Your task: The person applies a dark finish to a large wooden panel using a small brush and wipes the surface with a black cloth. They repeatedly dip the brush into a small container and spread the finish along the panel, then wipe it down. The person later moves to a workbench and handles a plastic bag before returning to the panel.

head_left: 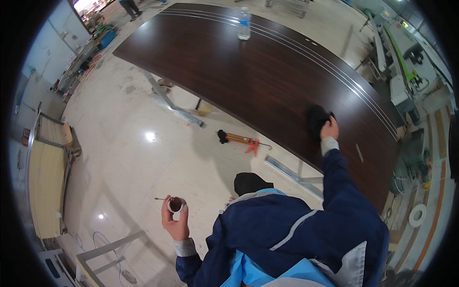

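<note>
Head view, looking down over a blue jacket with pale stripes. Right hand (pixel 330 130) stretched out onto a large dark brown desk (pixel 248 81), fingers closed on a black cloth (pixel 316 119) pressed flat against the desk surface near its closer edge. Left hand (pixel 176 221) held out low to the left over the pale glossy floor (pixel 129 143), fingers wrapped around a small round white cup (pixel 175 204) with something dark brown inside; thin stick poking out of the cup to the left. Clear plastic bottle (pixel 244 24) standing upright far up the desk, well apart from the cloth. Pale grooved lines running along the far long edge of the desk. Orange caulking gun (pixel 241 140) lying on the floor just beside the desk's near edge, between the two hands. Metal desk legs and a strip of metal rail under the desk. Yellowish stack of panels (pixel 45 191) on a cart at far left. White roll of tape (pixel 417 215) on the floor at right, near green machinery.
</note>
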`<state>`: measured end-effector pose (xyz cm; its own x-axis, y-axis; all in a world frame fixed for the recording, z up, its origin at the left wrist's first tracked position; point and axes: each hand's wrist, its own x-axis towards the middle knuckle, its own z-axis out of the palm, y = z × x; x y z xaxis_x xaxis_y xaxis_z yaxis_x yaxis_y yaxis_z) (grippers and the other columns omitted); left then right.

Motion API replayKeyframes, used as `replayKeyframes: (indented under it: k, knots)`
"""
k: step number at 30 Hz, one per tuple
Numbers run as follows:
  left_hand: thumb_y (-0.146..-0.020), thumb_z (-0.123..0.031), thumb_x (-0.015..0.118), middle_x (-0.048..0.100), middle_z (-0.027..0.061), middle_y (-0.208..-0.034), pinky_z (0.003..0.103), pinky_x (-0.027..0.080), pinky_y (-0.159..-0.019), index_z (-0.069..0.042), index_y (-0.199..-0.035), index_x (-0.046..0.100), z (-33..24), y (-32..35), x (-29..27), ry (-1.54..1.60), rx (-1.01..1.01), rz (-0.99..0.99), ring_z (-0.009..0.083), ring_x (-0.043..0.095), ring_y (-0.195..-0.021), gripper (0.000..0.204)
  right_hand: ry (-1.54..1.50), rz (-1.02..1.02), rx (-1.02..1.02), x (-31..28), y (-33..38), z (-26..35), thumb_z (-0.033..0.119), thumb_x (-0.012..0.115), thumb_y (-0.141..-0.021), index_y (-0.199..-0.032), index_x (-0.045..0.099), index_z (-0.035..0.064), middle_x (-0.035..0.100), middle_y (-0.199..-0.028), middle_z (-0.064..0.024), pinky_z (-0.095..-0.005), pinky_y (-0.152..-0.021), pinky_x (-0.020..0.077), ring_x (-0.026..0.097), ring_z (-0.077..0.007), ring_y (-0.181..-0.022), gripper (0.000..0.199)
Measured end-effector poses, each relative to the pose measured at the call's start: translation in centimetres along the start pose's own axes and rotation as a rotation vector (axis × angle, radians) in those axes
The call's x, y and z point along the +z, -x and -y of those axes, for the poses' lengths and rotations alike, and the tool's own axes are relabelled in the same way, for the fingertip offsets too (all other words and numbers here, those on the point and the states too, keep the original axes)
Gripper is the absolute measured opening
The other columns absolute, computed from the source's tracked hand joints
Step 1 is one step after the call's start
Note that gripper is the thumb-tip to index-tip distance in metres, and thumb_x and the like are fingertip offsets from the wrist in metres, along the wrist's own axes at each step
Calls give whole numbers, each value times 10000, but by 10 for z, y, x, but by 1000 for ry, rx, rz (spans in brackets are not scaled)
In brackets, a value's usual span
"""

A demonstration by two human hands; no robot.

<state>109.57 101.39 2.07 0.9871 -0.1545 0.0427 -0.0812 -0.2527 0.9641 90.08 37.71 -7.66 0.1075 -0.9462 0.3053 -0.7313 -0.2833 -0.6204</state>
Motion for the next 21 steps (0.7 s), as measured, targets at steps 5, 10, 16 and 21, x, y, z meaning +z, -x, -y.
replayKeyframes:
  k: [5,10,16,21]
  knots:
    - [-782,-72,822,642,176,-1361,386,470,-1079,-15,-1216,703,22,-111,-6,-10,66,8,279,610,-1282,454,866,138,-97,56,5,5,635,443,-1017,-1544,453,103,458,-1555,-226,-571,-1108,407,429,-389,-1434,749]
    - [-766,-98,857,662,173,-1332,373,518,-1030,-24,-1218,709,30,-213,7,-9,33,3,274,627,-1272,481,632,257,-137,161,-18,90,616,438,-1028,-1585,366,62,347,-1637,-230,-554,-1230,256,311,-415,-1517,789]
    - [-759,-141,869,665,173,-1332,360,552,-978,-29,-1232,707,18,-334,3,-66,11,-16,254,666,-1200,513,135,245,-492,331,-24,281,344,702,-938,-1325,555,-3,497,-1489,-235,-530,-1144,361,460,-443,-1353,541]
    - [-747,-164,875,657,175,-1343,354,551,-974,-31,-1253,699,27,-415,-18,-81,12,-40,253,670,-1190,551,-69,392,-772,461,28,464,253,752,-883,-1220,595,17,549,-1446,-193,-535,-1119,384,496,-421,-1321,441]
